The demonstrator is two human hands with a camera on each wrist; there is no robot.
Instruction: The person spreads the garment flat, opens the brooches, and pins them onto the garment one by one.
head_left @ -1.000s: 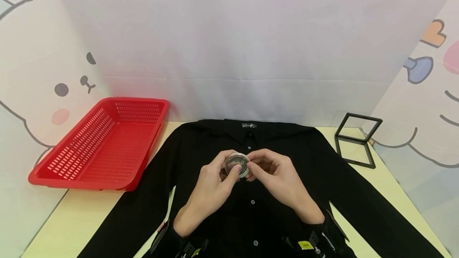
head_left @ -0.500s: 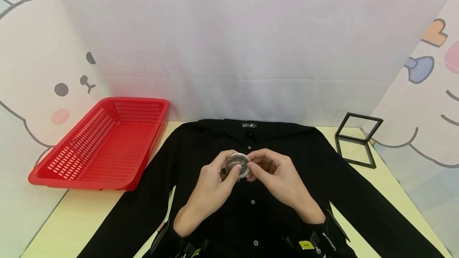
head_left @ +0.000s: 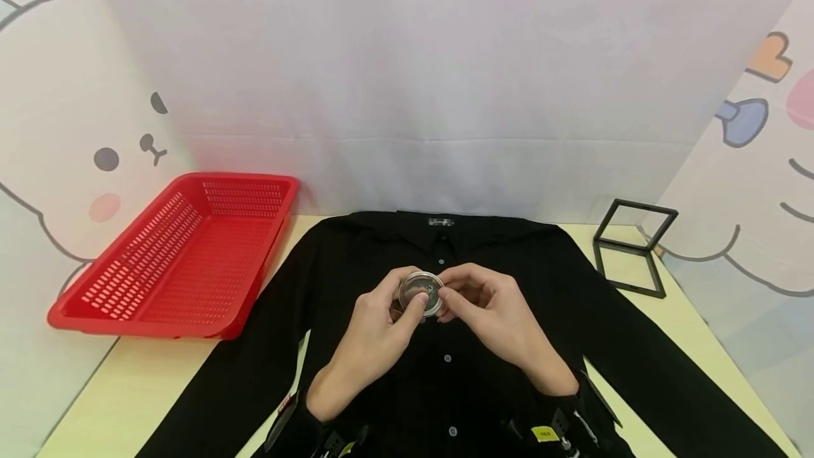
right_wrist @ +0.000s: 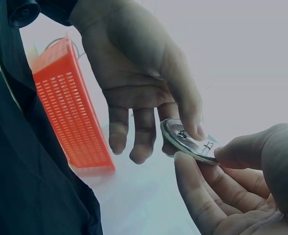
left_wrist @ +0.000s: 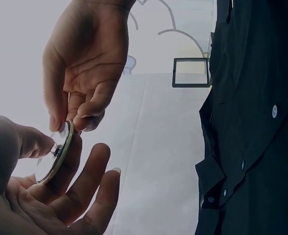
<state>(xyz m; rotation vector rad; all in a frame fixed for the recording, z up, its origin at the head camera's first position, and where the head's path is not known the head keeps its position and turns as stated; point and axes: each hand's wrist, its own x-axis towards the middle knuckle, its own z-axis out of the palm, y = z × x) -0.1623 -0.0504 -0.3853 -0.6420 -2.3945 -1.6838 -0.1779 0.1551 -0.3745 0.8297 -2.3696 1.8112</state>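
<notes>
A small round disc [head_left: 415, 288] with a silvery rim and a shiny, glassy-looking face is held between both hands above a black shirt [head_left: 407, 373]. Small dark marks show on its face [right_wrist: 183, 134]; its exact kind is unclear. My left hand [head_left: 375, 341] pinches its left side, thumb on the face and fingers behind. My right hand [head_left: 492, 313] pinches the right edge between thumb and fingertips. In the left wrist view the disc [left_wrist: 60, 152] appears almost edge-on, tilted. The shirt lies spread flat, buttoned front up, collar at the far edge.
At the left of the pale table [head_left: 143, 366] stands a red perforated basket [head_left: 222, 274], tilted against the side wall. A black hinged frame with see-through panels [head_left: 629, 249] stands open at the far right. A white curtain [head_left: 432, 90] hangs behind the table.
Both hands stay at the same place with the disc between them. Only a tiny shift of the head view is visible; the small mark on the disc's face looks slightly different.
</notes>
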